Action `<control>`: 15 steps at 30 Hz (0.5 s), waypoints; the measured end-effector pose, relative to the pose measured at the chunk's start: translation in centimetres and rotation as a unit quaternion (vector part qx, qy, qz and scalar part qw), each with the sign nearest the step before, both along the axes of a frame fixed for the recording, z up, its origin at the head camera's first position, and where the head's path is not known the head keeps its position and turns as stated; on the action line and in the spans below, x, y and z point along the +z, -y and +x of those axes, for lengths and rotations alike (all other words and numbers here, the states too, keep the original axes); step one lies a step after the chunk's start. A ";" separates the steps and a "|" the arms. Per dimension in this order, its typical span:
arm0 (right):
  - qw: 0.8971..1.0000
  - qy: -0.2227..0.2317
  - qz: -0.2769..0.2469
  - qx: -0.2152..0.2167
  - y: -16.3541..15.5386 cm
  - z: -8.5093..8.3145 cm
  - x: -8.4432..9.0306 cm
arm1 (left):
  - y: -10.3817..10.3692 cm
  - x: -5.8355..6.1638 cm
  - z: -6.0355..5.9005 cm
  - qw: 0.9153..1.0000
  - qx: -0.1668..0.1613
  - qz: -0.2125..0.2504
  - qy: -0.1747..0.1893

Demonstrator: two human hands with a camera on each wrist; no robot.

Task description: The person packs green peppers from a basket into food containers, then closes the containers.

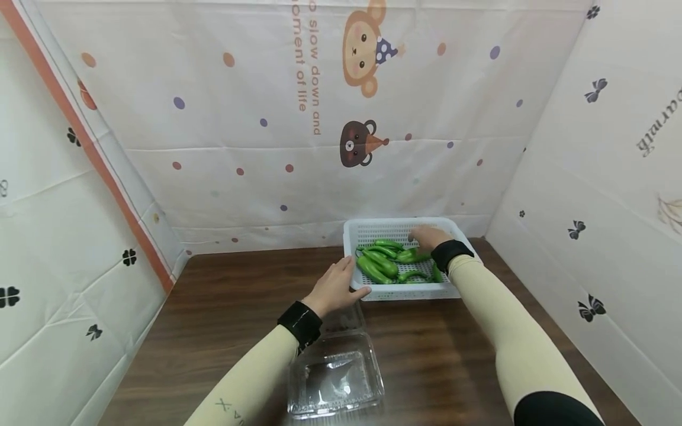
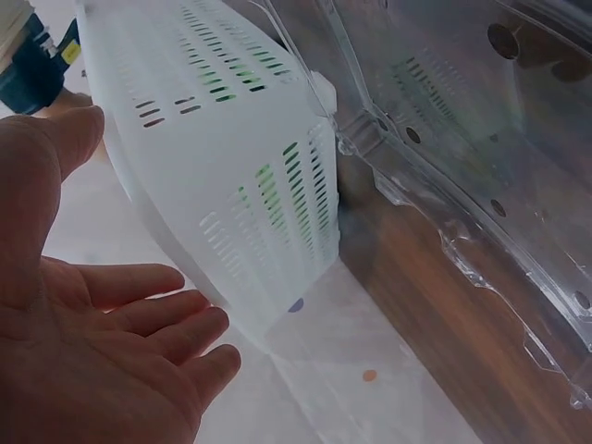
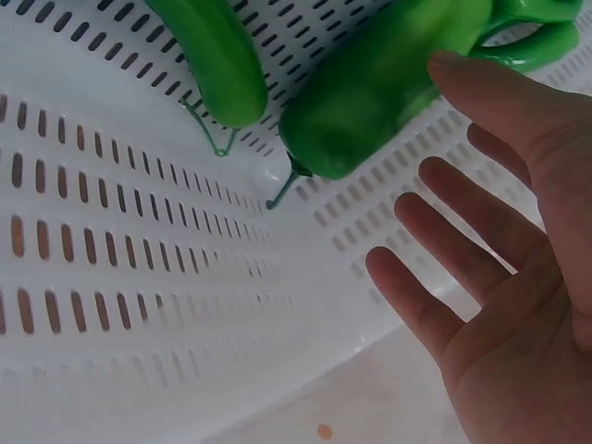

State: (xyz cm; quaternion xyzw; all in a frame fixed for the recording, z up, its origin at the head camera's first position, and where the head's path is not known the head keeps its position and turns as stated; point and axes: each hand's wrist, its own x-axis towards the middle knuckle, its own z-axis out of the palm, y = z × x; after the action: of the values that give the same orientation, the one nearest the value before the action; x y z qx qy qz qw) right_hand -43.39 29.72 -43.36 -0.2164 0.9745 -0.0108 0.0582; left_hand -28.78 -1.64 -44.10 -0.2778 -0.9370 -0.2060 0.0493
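Nearest to us, a clear plastic clamshell box [image 1: 335,378] is lying open on the brown table [image 1: 224,307], close to the near edge and a little left of the middle. Its second half [image 2: 481,139] is reaching toward the white basket and is lying just beside it.

A little farther, our left hand [image 1: 335,287] is resting at the near left corner of the white slotted basket [image 1: 367,232]. In the head view the thumb is lying along the basket's near rim. In the left wrist view the fingers [image 2: 148,319] are staying straight and apart, just beside the basket wall [image 2: 240,157], so this hand is not closing on anything.

The basket is standing toward the far edge of the table, right of the middle, near the far right corner. Inside it several green peppers [image 1: 380,263] are lying in a loose pile.

Farthest, our right hand [image 1: 428,236] is hovering over the far part of the basket. In the right wrist view its fingers [image 3: 462,245] are spreading straight and apart, and the thumb tip is near one green pepper [image 3: 379,88]; we cannot tell if it is touching. A second pepper [image 3: 217,55] is lying just beside the first one.
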 end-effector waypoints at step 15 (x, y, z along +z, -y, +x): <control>1.000 0.016 0.010 -0.005 -0.9 -1.0 -1.5 | 0.2 -0.5 -0.4 1.000 0.010 0.007 -0.001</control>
State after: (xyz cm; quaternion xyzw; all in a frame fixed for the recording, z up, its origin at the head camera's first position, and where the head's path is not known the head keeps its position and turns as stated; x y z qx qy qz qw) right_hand -44.38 30.66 -44.88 -0.2111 0.9745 -0.0048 0.0757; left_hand -29.15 -1.80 -44.56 -0.2684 -0.9381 -0.2124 0.0538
